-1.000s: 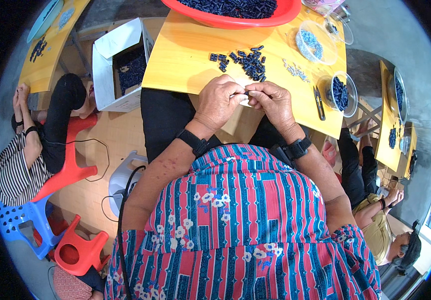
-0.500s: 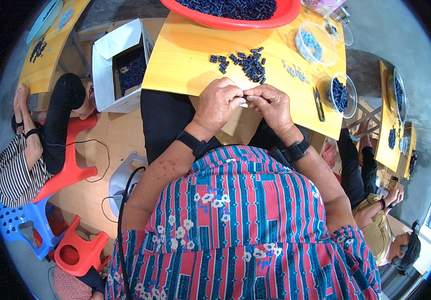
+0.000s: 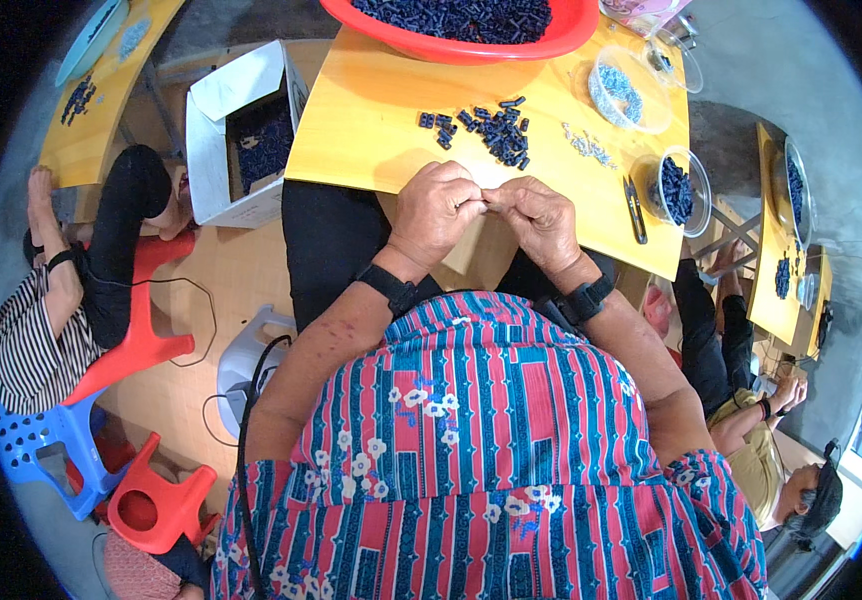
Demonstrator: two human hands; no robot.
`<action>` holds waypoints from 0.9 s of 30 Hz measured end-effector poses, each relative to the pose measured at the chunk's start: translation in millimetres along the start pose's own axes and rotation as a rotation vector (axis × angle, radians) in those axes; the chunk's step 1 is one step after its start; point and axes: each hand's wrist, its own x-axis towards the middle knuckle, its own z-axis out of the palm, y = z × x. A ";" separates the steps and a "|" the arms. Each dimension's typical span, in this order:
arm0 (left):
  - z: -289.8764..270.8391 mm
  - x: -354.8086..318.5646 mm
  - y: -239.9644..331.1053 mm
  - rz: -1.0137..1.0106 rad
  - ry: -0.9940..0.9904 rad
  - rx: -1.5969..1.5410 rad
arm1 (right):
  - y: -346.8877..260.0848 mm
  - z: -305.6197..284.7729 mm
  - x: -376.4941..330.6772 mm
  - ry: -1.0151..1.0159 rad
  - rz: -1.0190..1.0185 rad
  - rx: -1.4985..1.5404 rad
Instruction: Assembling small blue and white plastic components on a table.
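My left hand (image 3: 435, 207) and my right hand (image 3: 536, 218) meet at the front edge of the yellow table (image 3: 351, 130). Thumb and fingers of each are pinched together, and the fingertips touch. Whatever lies between them is small and covered by the fingers. Just beyond my hands is a loose pile of short dark-blue cylindrical pieces (image 3: 501, 130), with several more to its left. A scatter of small clear and silvery pieces (image 3: 588, 145) lies to the right. Nearer me on that side rests a black slim tool (image 3: 635, 210), its exact kind unclear.
A red basin (image 3: 471, 48) of dark pieces stands at the far edge. On the right are a clear tub of light-blue pieces (image 3: 631, 100) and a clear tub of dark pieces (image 3: 686, 190). A white carton (image 3: 209, 180) stands left. People sit at tables on both sides.
The small dark piece that showed between my fingertips is now covered. My right hand has shifted slightly left and lower, its fingers closer to the left hand's.
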 end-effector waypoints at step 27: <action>10.5 -23.3 -3.6 -0.134 -0.047 0.075 | -31.6 30.7 59.2 -0.371 -0.261 -0.228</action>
